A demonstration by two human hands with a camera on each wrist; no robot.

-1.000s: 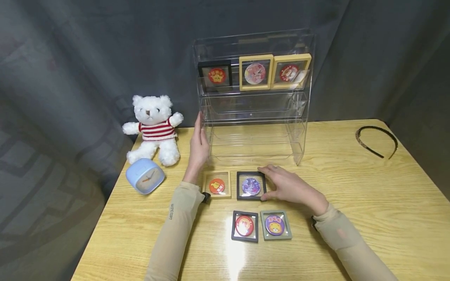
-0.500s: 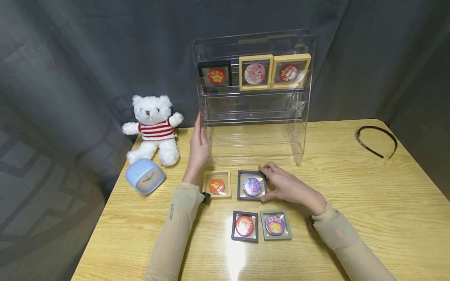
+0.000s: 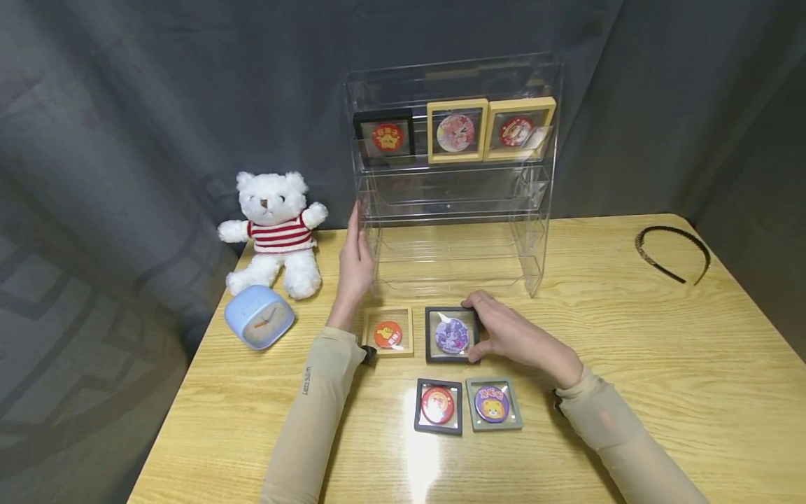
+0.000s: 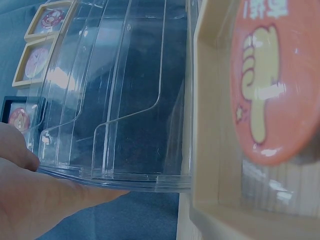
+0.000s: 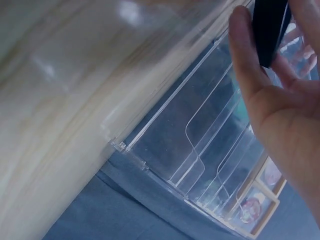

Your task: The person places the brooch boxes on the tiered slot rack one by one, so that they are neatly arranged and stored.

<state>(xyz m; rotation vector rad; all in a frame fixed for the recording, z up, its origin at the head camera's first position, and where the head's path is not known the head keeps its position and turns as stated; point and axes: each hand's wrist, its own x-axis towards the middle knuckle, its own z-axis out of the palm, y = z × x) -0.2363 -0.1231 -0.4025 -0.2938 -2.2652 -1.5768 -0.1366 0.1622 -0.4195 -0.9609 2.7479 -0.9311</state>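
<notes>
My right hand (image 3: pixel 519 336) pinches the black-edged display frame (image 3: pixel 431 336) with a purple badge by its right side, thumb at the near corner and fingers at the far one. In the right wrist view, that black frame (image 5: pixel 270 30) sits between thumb and fingers. My left hand (image 3: pixel 356 269) rests with extended fingers against the left side of the clear acrylic rack (image 3: pixel 453 189). A yellow frame (image 3: pixel 388 334) with an orange thumbs-up badge lies beside my left wrist. Closer to me lie a black frame (image 3: pixel 438 406) with a red badge and a grey-green frame (image 3: pixel 494 404) with a bear badge.
On the rack's upper tier stand a black frame (image 3: pixel 385 137) and two yellow ones (image 3: pixel 457 131). A white teddy bear (image 3: pixel 277 231) and a blue clock (image 3: pixel 259 316) sit at the left of the wooden table (image 3: pixel 630 336). A headband (image 3: pixel 674 252) lies far right.
The black frame with the purple badge has shifted slightly right and tilted in my right hand, its reflections changing. My left hand stays on the rack's side.
</notes>
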